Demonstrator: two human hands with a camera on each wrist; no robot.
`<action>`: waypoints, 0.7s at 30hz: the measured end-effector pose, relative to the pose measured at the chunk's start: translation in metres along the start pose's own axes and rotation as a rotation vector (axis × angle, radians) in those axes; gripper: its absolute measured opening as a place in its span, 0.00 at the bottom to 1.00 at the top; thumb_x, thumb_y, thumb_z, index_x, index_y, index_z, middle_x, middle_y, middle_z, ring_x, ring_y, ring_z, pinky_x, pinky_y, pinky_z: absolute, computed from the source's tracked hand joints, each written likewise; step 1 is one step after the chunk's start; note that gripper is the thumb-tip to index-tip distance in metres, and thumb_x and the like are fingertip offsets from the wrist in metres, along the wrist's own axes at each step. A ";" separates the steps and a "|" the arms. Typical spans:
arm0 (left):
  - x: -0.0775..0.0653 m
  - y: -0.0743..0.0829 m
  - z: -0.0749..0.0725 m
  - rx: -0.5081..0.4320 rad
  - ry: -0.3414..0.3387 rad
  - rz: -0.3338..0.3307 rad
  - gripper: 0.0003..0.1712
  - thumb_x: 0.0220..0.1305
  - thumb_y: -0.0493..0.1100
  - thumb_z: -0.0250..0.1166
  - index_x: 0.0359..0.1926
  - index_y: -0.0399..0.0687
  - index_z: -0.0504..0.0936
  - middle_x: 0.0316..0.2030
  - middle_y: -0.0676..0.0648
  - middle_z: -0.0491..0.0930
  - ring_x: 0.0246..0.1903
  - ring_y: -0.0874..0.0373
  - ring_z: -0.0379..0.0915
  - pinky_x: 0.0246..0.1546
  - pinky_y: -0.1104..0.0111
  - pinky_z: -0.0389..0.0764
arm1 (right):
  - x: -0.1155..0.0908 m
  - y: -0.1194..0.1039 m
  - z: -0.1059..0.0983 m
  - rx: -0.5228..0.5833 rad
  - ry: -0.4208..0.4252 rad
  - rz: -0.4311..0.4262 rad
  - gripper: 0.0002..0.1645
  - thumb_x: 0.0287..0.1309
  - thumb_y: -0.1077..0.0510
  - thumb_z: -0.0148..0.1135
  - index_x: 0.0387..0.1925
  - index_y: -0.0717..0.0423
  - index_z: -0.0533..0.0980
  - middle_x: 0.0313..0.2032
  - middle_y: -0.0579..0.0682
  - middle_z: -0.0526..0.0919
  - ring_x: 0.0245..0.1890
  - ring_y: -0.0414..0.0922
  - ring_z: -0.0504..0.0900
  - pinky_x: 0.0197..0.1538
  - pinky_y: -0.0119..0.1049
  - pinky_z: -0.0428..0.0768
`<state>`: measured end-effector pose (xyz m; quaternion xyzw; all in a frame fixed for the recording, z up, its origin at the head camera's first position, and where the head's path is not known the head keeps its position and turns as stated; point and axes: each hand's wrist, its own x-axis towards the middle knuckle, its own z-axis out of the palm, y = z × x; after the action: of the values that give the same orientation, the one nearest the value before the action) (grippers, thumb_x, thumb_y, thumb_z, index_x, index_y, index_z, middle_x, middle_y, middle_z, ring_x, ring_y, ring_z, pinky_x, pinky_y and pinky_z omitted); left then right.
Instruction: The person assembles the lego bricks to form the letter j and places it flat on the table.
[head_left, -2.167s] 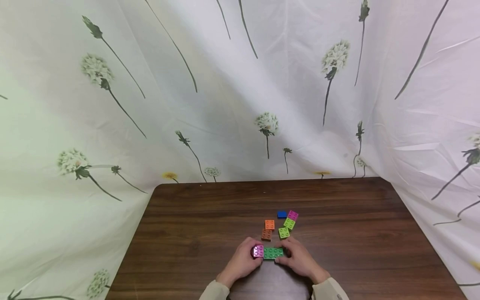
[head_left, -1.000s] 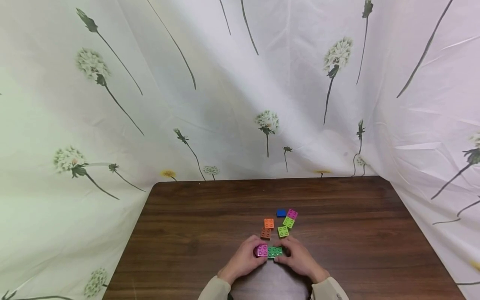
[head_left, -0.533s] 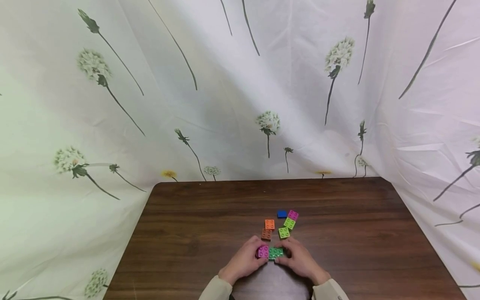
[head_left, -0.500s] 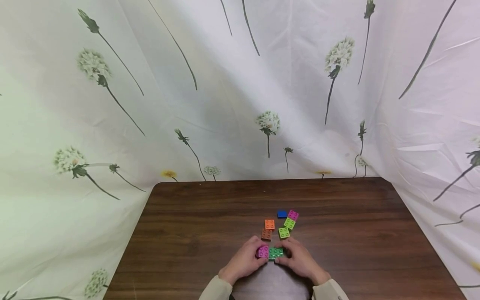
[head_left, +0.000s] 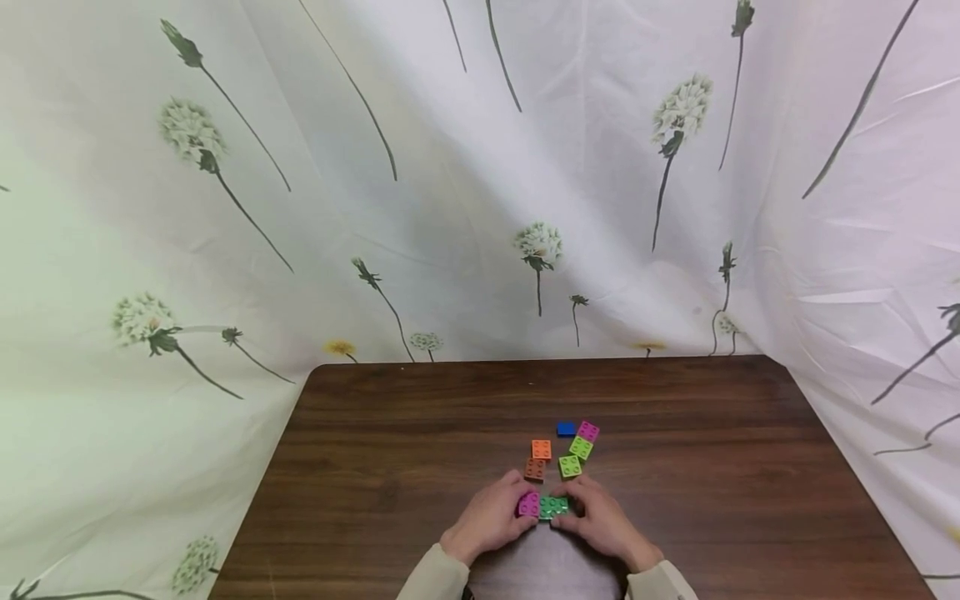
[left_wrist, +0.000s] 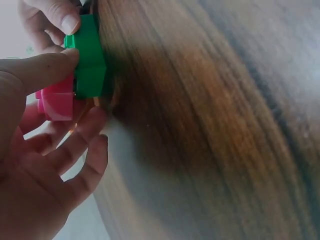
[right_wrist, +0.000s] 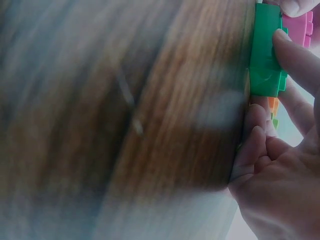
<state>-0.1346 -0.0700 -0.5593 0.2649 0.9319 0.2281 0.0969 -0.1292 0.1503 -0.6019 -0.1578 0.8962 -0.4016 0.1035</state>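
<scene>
Pinching a magenta four-stud brick (head_left: 529, 504) atop a green oblong brick (head_left: 554, 507)

Gripping magenta between thumb and fingers of the left hand (head_left: 490, 517), green likewise in the right hand (head_left: 602, 520). Possibly risking a tilt or pop-off by pressing unevenly on magenta, overhanging toward the left palm; hiding too much under fingers to tell about seating. Running lengthwise, along green's long axis, from left fingertips across to right fingertips, facing studs upward; showing no clear long axis in magenta.
</scene>
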 end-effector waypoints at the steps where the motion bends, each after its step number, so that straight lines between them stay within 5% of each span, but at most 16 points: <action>1: 0.000 0.000 0.000 -0.006 0.004 0.006 0.19 0.56 0.49 0.69 0.48 0.50 0.81 0.35 0.58 0.68 0.28 0.70 0.61 0.29 0.77 0.66 | 0.000 0.000 0.000 0.000 0.001 0.000 0.18 0.52 0.44 0.69 0.44 0.43 0.79 0.38 0.40 0.74 0.33 0.34 0.68 0.36 0.29 0.66; 13: -0.002 -0.001 0.006 -0.062 0.008 0.036 0.16 0.58 0.45 0.68 0.46 0.48 0.78 0.39 0.57 0.68 0.31 0.71 0.61 0.32 0.78 0.67 | 0.001 0.002 0.000 -0.008 -0.002 -0.002 0.18 0.53 0.43 0.69 0.45 0.42 0.79 0.38 0.40 0.74 0.32 0.35 0.68 0.35 0.29 0.66; 21: -0.001 -0.004 0.009 -0.186 0.001 -0.028 0.19 0.57 0.45 0.69 0.49 0.47 0.79 0.42 0.58 0.71 0.36 0.71 0.65 0.39 0.75 0.71 | 0.002 0.002 0.001 -0.008 -0.005 0.008 0.18 0.52 0.42 0.69 0.44 0.41 0.79 0.38 0.39 0.74 0.32 0.35 0.68 0.35 0.29 0.66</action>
<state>-0.1331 -0.0704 -0.5689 0.2415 0.9103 0.3125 0.1241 -0.1312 0.1501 -0.6039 -0.1556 0.8981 -0.3973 0.1065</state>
